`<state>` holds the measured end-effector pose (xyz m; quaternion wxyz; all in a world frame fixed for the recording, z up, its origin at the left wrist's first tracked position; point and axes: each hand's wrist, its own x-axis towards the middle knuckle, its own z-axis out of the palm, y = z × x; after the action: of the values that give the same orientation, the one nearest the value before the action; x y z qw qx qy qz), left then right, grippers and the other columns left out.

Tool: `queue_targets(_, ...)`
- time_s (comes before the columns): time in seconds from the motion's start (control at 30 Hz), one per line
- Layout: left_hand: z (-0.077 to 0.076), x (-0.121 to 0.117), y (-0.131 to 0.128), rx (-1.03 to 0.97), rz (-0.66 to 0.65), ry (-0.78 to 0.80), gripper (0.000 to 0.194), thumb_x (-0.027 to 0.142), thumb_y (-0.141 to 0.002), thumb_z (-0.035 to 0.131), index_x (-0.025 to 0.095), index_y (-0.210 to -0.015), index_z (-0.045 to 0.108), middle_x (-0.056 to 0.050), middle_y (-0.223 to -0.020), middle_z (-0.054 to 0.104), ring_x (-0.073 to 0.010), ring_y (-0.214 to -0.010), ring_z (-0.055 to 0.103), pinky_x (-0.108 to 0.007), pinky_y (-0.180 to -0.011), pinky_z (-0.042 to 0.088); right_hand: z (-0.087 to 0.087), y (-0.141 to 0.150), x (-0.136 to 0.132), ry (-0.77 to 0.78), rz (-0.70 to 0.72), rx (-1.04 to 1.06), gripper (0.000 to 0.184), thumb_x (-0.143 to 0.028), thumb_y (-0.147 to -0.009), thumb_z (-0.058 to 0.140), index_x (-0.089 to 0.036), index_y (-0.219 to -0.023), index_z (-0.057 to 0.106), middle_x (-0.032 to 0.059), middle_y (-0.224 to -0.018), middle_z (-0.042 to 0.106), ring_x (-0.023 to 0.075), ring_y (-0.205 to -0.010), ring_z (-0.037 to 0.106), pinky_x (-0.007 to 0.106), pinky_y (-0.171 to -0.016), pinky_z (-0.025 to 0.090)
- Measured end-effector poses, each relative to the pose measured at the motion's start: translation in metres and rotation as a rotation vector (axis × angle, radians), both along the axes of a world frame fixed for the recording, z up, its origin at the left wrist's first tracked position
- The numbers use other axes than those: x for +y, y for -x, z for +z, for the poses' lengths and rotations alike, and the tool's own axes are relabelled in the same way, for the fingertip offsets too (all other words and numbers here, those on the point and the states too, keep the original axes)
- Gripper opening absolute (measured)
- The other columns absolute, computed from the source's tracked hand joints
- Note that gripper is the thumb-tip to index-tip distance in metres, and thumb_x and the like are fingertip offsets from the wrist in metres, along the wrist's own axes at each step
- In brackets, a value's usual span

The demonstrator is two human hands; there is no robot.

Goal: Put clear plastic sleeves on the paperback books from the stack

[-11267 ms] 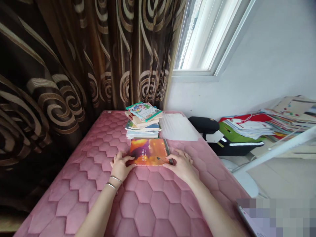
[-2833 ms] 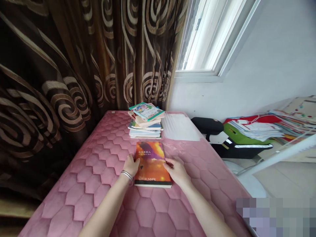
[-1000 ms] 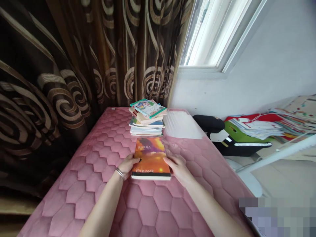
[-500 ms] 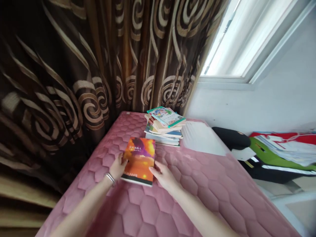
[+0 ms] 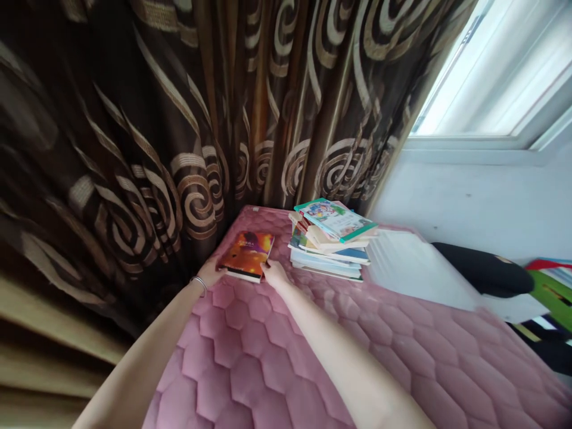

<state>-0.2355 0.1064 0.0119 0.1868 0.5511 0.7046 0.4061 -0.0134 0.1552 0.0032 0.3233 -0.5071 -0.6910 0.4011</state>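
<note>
An orange and purple paperback book point(image 5: 247, 253) is at the far left part of the pink quilted mattress point(image 5: 250, 357), close to the curtain. My left hand point(image 5: 211, 274), with a silver bangle at the wrist, grips its near left corner. At the near right corner, my right hand point(image 5: 274, 274) closes on the book's edge. The book lies nearly flat; whether its whole underside touches the mattress I cannot tell. Just right of it stands an uneven stack of books point(image 5: 328, 259), topped by a book with a green border point(image 5: 337, 219).
A brown curtain with swirl patterns point(image 5: 196, 185) hangs along the left and far sides. White sheet-like material point(image 5: 411, 268) covers the mattress's far right part. Beyond that lie a black rounded object point(image 5: 482, 268) and a green item point(image 5: 552, 292) by the wall, below a window point(image 5: 482, 77).
Both hands have carried the orange book away from me and left, from in front of the stack to beside it. The view has turned right-to-left, so the stack appears further right.
</note>
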Motion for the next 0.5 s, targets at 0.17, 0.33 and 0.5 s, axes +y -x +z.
queue_targets(0.17, -0.013, -0.017, -0.015, 0.157, 0.008, 0.067, 0.071, 0.012, -0.059, 0.075, 0.014, -0.125, 0.050, -0.016, -0.129, 0.056, -0.0279, -0.121, 0.051, -0.037, -0.104, 0.037, -0.005, 0.006, 0.010, -0.018, -0.004, -0.135, 0.026, -0.036, -0.085, 0.053, -0.017, -0.090, 0.069, 0.0100, -0.087, 0.072, 0.0227, -0.088, 0.066, 0.030, -0.077, 0.048)
queue_targets(0.33, -0.014, -0.014, -0.016, 0.272, 0.096, 0.059, 0.065, 0.014, -0.068, 0.072, 0.010, -0.128, 0.046, -0.020, -0.130, 0.054, -0.0289, -0.125, 0.047, -0.038, -0.106, 0.035, -0.002, 0.013, 0.005, -0.071, 0.012, -0.233, 0.031, -0.038, -0.087, 0.049, -0.015, -0.091, 0.069, 0.0132, -0.094, 0.070, 0.0239, -0.101, 0.060, 0.030, -0.086, 0.043)
queue_targets(0.5, -0.019, -0.011, -0.013, 0.334, 0.144, 0.036, 0.060, 0.018, -0.069, 0.073, 0.012, -0.124, 0.048, -0.017, -0.126, 0.057, -0.0281, -0.121, 0.050, -0.038, -0.103, 0.038, 0.001, 0.012, -0.009, -0.124, 0.045, -0.308, 0.047, -0.048, -0.078, 0.060, -0.015, -0.111, 0.063, 0.0144, -0.113, 0.063, 0.0287, -0.116, 0.048, 0.037, -0.095, 0.036)
